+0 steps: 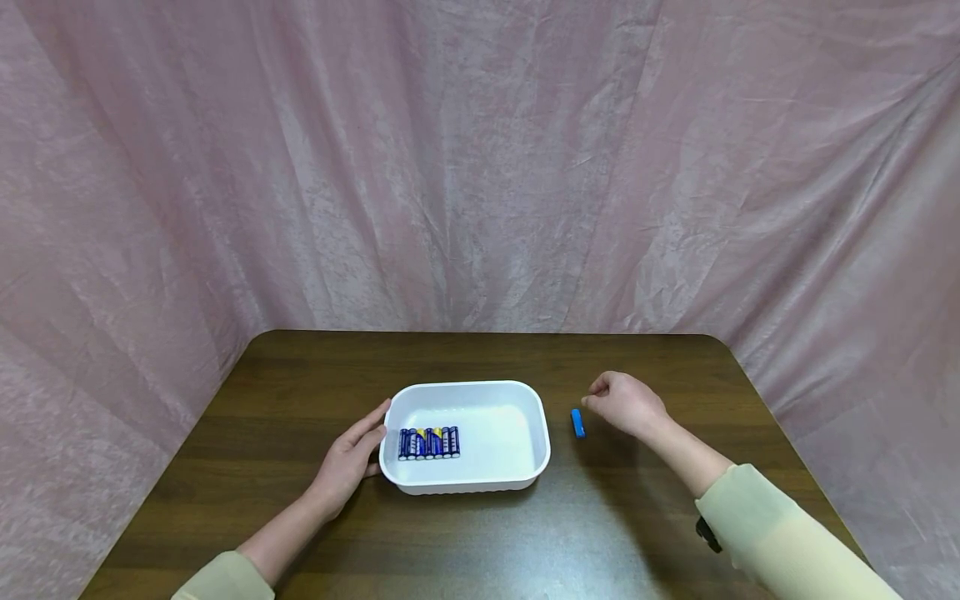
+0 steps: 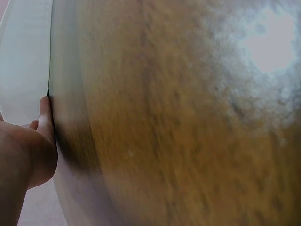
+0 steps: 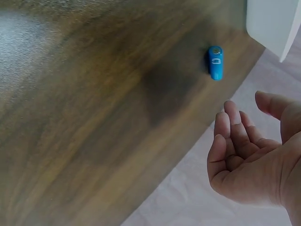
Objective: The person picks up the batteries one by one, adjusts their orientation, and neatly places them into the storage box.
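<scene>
A white rectangular tray (image 1: 498, 435) rests on the table, with a row of several blue batteries (image 1: 429, 443) lying side by side at its left end. My left hand (image 1: 341, 473) touches the tray's left side, its fingers stretched along the rim; the left wrist view shows a fingertip against the tray wall (image 2: 26, 56). To the right of the tray lies a small blue stick-shaped piece (image 1: 577, 423), marked in white in the right wrist view. Just beyond it hovers my right hand (image 1: 626, 404), fingers loosely bent and apart from the thumb, with nothing in them.
The brown wooden table (image 1: 315, 392) has rounded far corners. Pinkish curtain cloth (image 1: 465, 167) hangs behind it and along both sides. A dark band-like item (image 1: 707, 534) shows beneath the right sleeve.
</scene>
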### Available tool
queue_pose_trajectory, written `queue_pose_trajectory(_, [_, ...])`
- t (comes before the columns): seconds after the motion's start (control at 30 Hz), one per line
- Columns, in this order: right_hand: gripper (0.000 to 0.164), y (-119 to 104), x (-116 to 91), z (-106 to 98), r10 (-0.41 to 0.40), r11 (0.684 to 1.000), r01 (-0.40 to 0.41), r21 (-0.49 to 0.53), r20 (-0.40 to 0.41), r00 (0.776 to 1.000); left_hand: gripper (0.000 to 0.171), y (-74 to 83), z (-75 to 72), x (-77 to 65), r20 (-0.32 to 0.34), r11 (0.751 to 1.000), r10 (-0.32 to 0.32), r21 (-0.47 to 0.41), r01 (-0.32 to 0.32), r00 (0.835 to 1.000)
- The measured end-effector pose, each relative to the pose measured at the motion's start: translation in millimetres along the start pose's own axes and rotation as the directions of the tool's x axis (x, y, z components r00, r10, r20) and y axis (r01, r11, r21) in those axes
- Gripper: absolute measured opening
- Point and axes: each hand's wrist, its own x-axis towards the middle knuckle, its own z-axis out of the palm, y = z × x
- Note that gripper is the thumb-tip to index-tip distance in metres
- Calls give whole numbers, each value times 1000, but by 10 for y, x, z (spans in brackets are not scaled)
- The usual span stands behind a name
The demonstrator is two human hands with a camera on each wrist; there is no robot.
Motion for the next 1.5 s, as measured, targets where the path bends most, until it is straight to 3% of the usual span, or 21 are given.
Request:
queue_pose_trajectory(0.53, [23, 75, -7, 225, 51, 998, -48, -47, 57, 997, 49, -11, -4, 3, -1, 1000, 0, 7, 0, 1000])
queue_pose_trajectory(0.9, [17, 38, 16, 300, 59, 997, -56, -47, 74, 995, 49, -2, -1, 0, -5, 1000, -1, -3, 1, 1000])
queue_pose_trajectory(1.5, [20, 30, 71, 344, 52, 995, -45, -94, 69, 996, 48, 9, 14, 9, -14, 1000, -19, 9, 19, 1000])
